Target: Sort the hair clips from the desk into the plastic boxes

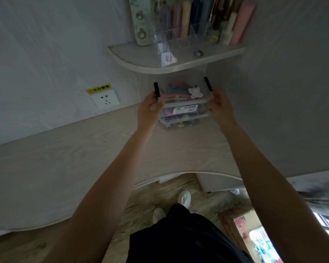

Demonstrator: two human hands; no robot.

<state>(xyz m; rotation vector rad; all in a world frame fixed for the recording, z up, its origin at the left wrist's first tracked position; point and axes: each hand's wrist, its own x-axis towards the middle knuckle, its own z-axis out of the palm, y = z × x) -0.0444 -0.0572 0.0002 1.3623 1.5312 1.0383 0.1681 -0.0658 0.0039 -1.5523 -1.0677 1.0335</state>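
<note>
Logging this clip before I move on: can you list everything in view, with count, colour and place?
plastic boxes: two, clear, stacked in the desk corner under the shelf
hair clips: several, pink, teal, white, inside the top box
latches: two, black, on the top box's sides
desk: one, pale wood
shelf: one, pale, above the boxes
organiser: one, clear, holding pastel items, on the shelf
socket: one, white, yellow label above, on the wall
left hand: fingers gripping the boxes' left side
right hand: fingers gripping the right side
</note>
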